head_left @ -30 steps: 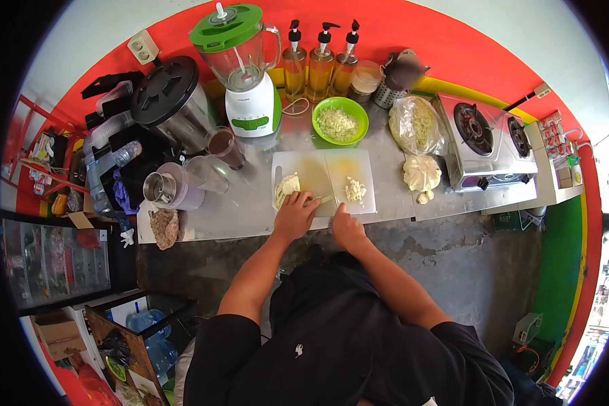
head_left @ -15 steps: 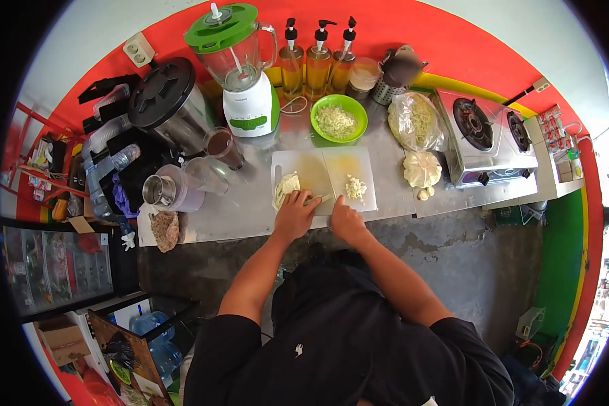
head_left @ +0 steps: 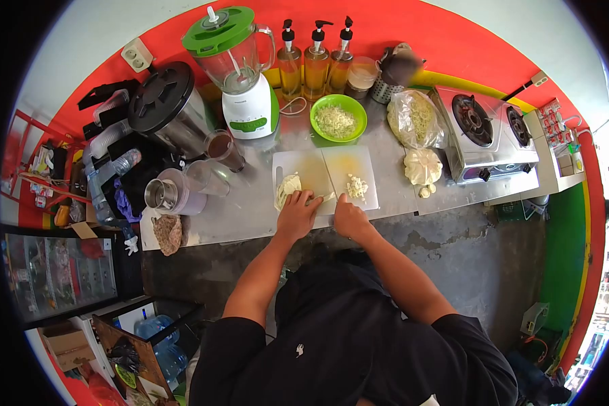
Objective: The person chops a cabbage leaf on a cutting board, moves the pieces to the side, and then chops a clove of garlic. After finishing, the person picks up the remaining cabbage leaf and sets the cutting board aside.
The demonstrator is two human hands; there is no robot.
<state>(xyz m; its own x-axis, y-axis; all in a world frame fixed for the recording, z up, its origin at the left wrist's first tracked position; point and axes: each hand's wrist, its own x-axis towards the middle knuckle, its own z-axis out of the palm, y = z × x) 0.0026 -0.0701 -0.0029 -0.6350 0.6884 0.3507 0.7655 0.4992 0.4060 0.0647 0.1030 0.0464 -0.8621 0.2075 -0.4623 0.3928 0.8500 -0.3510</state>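
On the white cutting board (head_left: 287, 158), my left hand (head_left: 298, 215) has its fingers bent down over a pale piece of cabbage (head_left: 327, 199), pressing it to the board. More cabbage leaves (head_left: 289, 184) lie beside those fingers. My right hand (head_left: 350, 218) is closed round a knife (head_left: 329, 170), whose thin blade points away across the board and looks nearly edge-on; the handle is hidden in my fist. To the right of the blade lies a small heap of chopped cabbage (head_left: 356, 186). Beyond the board stands a green bowl (head_left: 363, 122) of chopped cabbage.
A cabbage head (head_left: 423, 166) and a plastic bag of shreds (head_left: 415, 118) lie right, beside a gas stove (head_left: 488, 145). Behind are a blender (head_left: 247, 111) and several pump bottles (head_left: 316, 71). Left stand a brown-filled cup (head_left: 224, 152), a clear cup (head_left: 208, 178) and a steel container (head_left: 172, 132).
The view has shifted slightly. My right hand and the knife have moved very little, and my left hand still presses the cabbage in the same place.
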